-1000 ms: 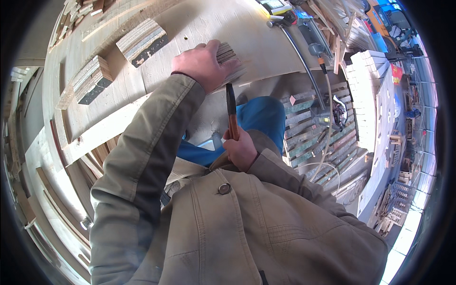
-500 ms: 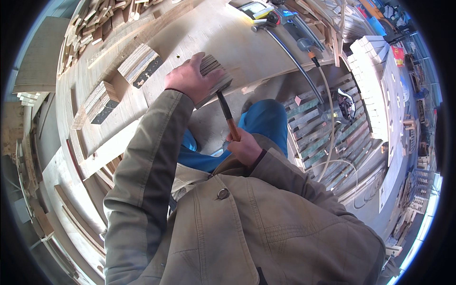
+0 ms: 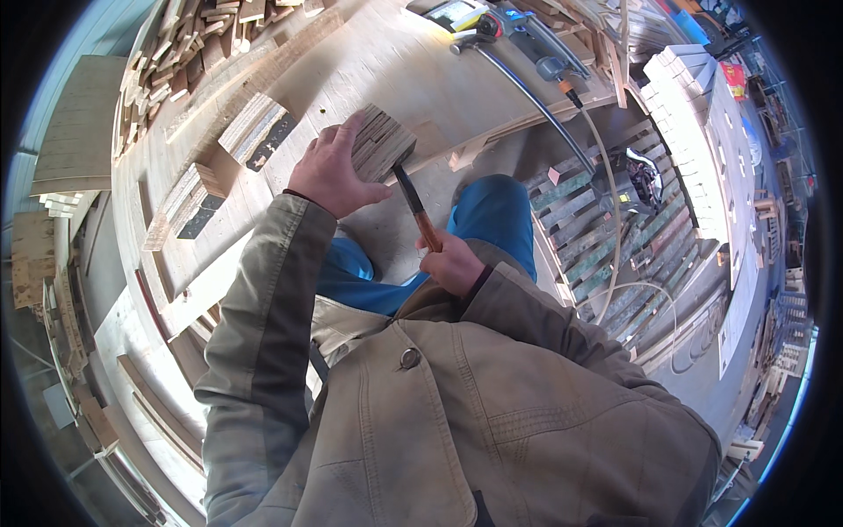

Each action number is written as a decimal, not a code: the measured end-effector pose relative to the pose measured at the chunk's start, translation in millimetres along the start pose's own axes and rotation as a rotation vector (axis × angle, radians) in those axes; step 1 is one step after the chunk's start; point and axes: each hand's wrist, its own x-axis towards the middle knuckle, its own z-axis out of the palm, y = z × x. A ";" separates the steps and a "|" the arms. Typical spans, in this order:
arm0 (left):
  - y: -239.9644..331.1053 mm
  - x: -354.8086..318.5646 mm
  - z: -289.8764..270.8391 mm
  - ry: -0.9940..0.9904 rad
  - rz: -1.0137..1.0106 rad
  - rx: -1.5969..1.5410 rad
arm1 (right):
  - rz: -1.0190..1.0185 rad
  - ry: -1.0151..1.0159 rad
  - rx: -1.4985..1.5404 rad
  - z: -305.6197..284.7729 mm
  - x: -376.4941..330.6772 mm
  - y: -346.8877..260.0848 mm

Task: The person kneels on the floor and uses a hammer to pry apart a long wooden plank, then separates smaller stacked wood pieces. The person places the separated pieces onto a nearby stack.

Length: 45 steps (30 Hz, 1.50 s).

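On the near edge of the wooden bench stands a block of stacked wood strips (image 3: 384,145). My left hand (image 3: 336,174) is at its left side, fingers stretched along it and thumb held apart. Lower down, my right hand (image 3: 453,263) grips a hammer (image 3: 411,197) by the wooden part of its handle. The hammer's black upper end meets the block's near right corner; its head is hard to make out there. Two similar wood blocks, a larger one (image 3: 256,132) and a smaller one (image 3: 191,204), sit left of my left hand.
Loose wood offcuts (image 3: 189,44) are heaped at the far left. A metal tube (image 3: 531,101) slants over the bench's right edge, near a hose (image 3: 606,167). A slatted pallet (image 3: 606,228) lies at the right, beside stacked pale boards (image 3: 689,114).
My left hand has loosened from the block: its thumb came off the near side and the hand moved left. More of the block shows. My right hand still holds the hammer against it.
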 end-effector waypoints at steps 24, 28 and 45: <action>16.1 -15.7 26.6 0.132 -0.168 0.037 | -0.017 0.134 0.286 44.7 19.5 -26.1; 14.5 -15.7 26.8 0.138 -0.160 0.043 | -0.012 0.170 0.309 57.9 23.2 -26.1; 19.5 -16.7 20.6 0.067 -0.218 0.038 | -0.084 0.176 0.316 77.9 27.3 -41.8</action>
